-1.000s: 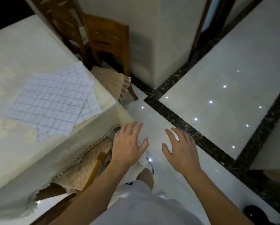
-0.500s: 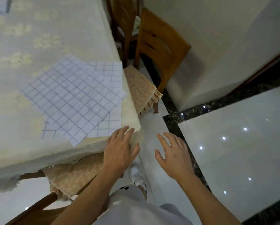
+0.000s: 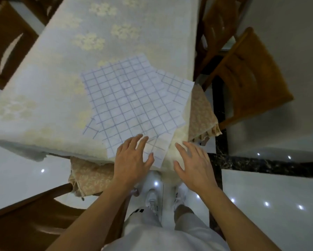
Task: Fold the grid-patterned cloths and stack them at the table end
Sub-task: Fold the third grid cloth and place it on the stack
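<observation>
Both hands are spread flat, fingers straight, holding nothing, which suggests they are ready to take up a cloth. The left hand (image 3: 132,160) is over the near corner of the grid-patterned cloths (image 3: 132,98), and the right hand (image 3: 193,163) is over the tablecloth (image 3: 61,98) just beside them. The cloths lie unfolded at the tabletop's near right corner, several overlapping askew. They are white with thin bluish lines and faint creases.

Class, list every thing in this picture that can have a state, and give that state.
grid-patterned cloths, lying flat, overlapping askew, not neatly stacked.
left hand, open, fingertips over the cloths' near edge.
right hand, open, holding nothing.
tablecloth, spread out, draped over the edge.
right-side chair, seat partly tucked under the tablecloth.
</observation>
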{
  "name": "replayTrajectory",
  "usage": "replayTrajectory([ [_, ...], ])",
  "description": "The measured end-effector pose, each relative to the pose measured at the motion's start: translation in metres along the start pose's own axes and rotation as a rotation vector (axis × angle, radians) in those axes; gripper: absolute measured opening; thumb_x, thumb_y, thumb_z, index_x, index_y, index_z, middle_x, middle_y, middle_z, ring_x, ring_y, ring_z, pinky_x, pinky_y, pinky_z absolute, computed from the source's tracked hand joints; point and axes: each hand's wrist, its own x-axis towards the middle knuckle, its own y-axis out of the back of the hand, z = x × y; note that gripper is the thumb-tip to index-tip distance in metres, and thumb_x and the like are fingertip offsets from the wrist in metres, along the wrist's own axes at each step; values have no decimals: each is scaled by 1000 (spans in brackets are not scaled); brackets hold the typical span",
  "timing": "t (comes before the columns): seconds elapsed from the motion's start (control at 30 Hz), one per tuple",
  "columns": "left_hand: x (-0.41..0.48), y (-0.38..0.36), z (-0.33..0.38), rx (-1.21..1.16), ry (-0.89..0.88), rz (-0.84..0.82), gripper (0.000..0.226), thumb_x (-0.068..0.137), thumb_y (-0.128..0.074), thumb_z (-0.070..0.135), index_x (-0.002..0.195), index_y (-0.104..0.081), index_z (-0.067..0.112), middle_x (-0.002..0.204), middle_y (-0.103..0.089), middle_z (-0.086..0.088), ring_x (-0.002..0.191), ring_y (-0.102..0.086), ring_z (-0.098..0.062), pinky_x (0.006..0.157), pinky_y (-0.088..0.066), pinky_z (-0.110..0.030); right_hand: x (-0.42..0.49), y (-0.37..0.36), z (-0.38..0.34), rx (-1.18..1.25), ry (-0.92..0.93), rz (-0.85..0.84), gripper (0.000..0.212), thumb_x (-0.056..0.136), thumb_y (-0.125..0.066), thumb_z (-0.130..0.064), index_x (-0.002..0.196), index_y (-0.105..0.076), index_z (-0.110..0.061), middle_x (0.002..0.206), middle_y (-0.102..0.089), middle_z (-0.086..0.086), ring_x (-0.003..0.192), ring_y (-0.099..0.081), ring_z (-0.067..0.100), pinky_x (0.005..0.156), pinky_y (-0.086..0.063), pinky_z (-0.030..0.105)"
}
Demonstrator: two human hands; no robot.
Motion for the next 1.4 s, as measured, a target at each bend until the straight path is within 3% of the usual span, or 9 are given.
replayTrajectory([
  [0.2, 17, -6, -25, 67, 165, 16, 71, 91, -44, 53, 149, -41, 13, 149, -49, -7, 134, -46, -25, 110, -38, -42, 62, -13, 14, 10, 225, -59, 53, 91, -47, -42, 138, -56, -19, 137, -57, 9, 127, -53, 27, 107, -44, 47],
  [0.4, 41, -26, -39, 87, 133, -49, 69, 92, -41, 51, 147, -43, 11, 153, -43, -11, 139, -43, -30, 110, -39, -48, 124, -43, 43, -26, 432, -106, 54, 88, -72, -34, 137, -57, -18, 137, -58, 10, 125, -55, 27, 108, -43, 47],
  [0.57, 53, -52, -44, 77, 88, -105, 70, 89, -42, 46, 149, -40, 11, 156, -38, -10, 143, -37, -27, 115, -34, -47, 165, -73, 56, -13, 601, -151, 62, 72, -88, -34, 127, -66, -14, 130, -65, 12, 119, -63, 29, 104, -43, 48],
  [0.67, 54, -63, -50, 86, 63, -137, 71, 87, -45, 45, 149, -41, 10, 156, -38, -9, 144, -36, -27, 117, -31, -48, 182, -87, 61, 36, 682, -239, 63, 82, -78, -39, 136, -58, -12, 143, -55, 12, 135, -50, 31, 112, -33, 48],
  [0.8, 56, -72, -51, 132, 45, -122, 69, 88, -45, 44, 148, -43, 9, 156, -38, -8, 145, -34, -26, 119, -27, -46, 191, -99, 63, 47, 774, -326, 69, 94, -40, -58, 151, -37, -19, 161, -31, 4, 150, -23, 24, 122, -19, 43],
  [1.07, 53, -81, -54, 193, 6, -100, 60, 90, -41, 35, 143, -50, 7, 152, -44, -10, 141, -41, -29, 112, -39, -51, 182, -116, 69, -5, 865, -153, 58, 101, -43, -53, 146, -47, -18, 154, -43, 8, 146, -34, 29, 117, -31, 51],
  [1.2, 50, -79, -56, 134, 12, -59, 53, 97, -38, 30, 144, -49, 10, 153, -44, -7, 141, -40, -27, 111, -39, -49, 177, -112, 65, -14, 834, -150, 62, 98, -45, -54, 149, -44, -19, 155, -43, 6, 145, -35, 27, 117, -32, 49],
  [1.3, 42, -76, -53, 84, -9, -18, 49, 99, -38, 26, 145, -48, 12, 152, -45, -6, 141, -41, -26, 112, -38, -48, 174, -105, 65, 0, 842, -142, 57, 96, -52, -41, 147, -46, -17, 153, -45, 7, 142, -40, 29, 115, -36, 48],
  [1.4, 25, -73, -49, 58, -29, 22, 48, 98, -47, 17, 146, -48, 13, 152, -45, -5, 142, -40, -25, 112, -37, -47, 165, -98, 77, 8, 847, -129, 70, 80, -70, -4, 145, -46, -14, 150, -49, 9, 139, -44, 31, 116, -34, 46],
])
